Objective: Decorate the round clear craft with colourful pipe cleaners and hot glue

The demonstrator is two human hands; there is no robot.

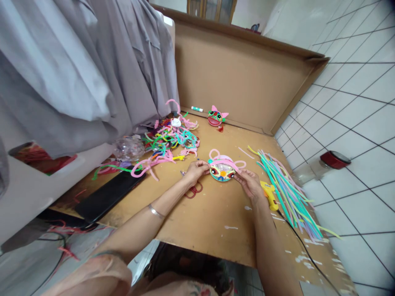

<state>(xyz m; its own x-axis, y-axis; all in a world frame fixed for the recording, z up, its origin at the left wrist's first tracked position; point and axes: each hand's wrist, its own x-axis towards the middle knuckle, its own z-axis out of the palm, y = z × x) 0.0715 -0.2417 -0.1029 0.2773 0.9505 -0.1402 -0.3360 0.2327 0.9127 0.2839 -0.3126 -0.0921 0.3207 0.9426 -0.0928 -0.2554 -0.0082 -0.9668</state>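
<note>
I have left hand and right hand pinching opposite sides of round face, near middle of desk, fingers narrow. Step in hand, I judge: settling pink looped strip across top. Next move calls for even pressure, loops uncrushed. Red-lidded jar beside right edge, contents I cannot make out. Clear plastic bag toward left edge, filling unclear. Second face at far edge.

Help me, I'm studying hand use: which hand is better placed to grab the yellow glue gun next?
Probably the right hand: the glue gun lies beside its wrist, while the left hand is farther off, across the craft face.
</note>
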